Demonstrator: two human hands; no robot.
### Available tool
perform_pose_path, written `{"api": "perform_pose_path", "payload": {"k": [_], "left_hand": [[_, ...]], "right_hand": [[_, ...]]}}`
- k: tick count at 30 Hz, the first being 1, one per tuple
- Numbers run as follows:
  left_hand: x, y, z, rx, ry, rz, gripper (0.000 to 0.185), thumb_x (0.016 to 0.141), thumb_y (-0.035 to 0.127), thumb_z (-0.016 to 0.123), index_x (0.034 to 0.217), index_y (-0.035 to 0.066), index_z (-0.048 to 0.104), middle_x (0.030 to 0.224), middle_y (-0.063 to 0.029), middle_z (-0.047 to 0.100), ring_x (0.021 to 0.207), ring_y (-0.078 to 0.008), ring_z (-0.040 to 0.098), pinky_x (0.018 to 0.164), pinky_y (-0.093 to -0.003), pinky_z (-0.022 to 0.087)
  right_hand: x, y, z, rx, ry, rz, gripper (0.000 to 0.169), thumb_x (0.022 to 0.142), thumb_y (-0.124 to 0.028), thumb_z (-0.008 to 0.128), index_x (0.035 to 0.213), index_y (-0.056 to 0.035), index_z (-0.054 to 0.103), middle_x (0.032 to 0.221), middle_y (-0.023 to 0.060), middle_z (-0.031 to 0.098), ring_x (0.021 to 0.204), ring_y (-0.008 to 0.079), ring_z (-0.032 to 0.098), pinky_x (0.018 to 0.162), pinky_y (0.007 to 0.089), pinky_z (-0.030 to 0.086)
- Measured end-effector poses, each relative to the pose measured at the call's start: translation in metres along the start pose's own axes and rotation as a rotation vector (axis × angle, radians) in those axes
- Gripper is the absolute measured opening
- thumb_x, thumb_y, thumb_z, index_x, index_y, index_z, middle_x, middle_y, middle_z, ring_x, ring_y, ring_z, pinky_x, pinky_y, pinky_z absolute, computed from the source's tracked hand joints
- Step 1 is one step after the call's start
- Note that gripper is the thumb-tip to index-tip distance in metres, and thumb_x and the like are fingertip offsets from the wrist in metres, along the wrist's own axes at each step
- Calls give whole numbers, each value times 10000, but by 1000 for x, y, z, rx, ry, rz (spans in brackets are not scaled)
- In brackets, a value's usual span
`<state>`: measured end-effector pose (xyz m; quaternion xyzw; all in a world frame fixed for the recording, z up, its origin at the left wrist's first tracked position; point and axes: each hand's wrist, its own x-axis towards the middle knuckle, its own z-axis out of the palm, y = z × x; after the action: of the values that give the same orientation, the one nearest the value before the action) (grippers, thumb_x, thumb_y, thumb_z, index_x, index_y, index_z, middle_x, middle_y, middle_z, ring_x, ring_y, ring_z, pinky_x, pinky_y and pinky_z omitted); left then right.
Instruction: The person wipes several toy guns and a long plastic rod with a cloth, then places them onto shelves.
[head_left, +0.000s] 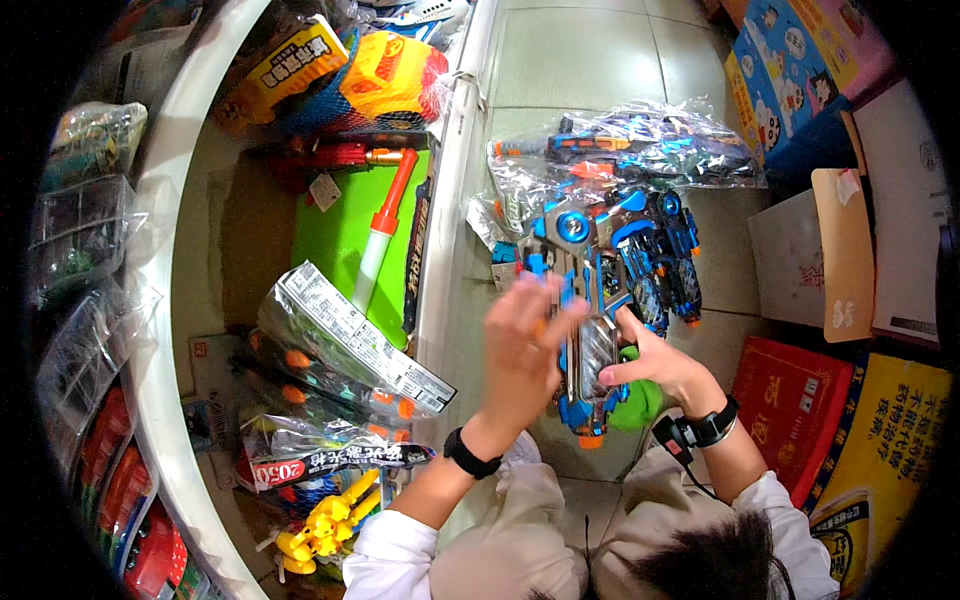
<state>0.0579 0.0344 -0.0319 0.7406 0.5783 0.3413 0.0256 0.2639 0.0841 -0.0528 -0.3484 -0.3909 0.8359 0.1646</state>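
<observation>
My right hand (651, 358) grips a blue and grey plastic toy gun (589, 330) with an orange tip, which points down towards my knees. Over the gun's left side is my left hand (521, 341), blurred, with its fingers spread; whether it touches the gun cannot be told. Similar blue and black toy guns (667, 262) lie just to the right of it. Beyond them, toy guns in a clear plastic bag (630, 150) rest on the tiled floor. Something green (636, 397) shows behind the held gun's lower end.
To the left, a white-rimmed shelf (442, 247) holds a netted yellow toy vehicle (394, 75), a green box (330, 247), bagged toys (322, 375) and a yellow figure toy (326, 525). Cardboard boxes (787, 255), a red box (787, 412) and a yellow box (892, 442) stand at the right.
</observation>
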Motion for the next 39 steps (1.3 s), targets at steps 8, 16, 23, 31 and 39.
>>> {"api": "perform_pose_path", "payload": {"k": [8,16,23,31,39], "left_hand": [[-30,-22,4,-1987,-141,-1314,613,1014,458,391,1481,60,422,1450,-143,514,1320,-299,503,1158,-459,321],[-53,-33,25,-2331,-282,-1003,820,961,555,543,1547,38,296,1448,-215,504,1296,-347,542,1065,-455,489],[-82,-49,57,-2874,-131,-1171,227,1002,131,476,1214,62,518,898,-34,443,856,-152,470,730,-317,476],[-110,-27,79,-3094,-185,-817,461,1002,403,494,1329,78,490,1164,-96,544,1090,-239,532,892,-456,487],[-107,-14,68,-2978,-228,-902,531,1010,457,473,1414,115,447,1306,-121,525,1222,-291,506,972,-534,466]], "right_hand": [[-8,-5,1,-46,-104,98,1053,683,-209,918,1519,-17,306,1401,73,483,1218,209,485,1049,338,389],[4,26,22,-590,-283,106,532,780,-285,875,1139,5,611,1019,52,633,972,143,560,911,286,444],[-10,-36,-12,-613,360,-82,171,939,-204,675,980,-38,661,975,20,660,980,120,603,902,274,462],[38,9,77,-1198,64,-717,574,753,-322,810,1277,-163,636,1462,118,520,1303,375,477,1104,480,341],[47,7,65,-1349,196,-656,408,800,-218,756,1185,-164,632,1482,126,504,1298,359,530,1110,542,352]]}}
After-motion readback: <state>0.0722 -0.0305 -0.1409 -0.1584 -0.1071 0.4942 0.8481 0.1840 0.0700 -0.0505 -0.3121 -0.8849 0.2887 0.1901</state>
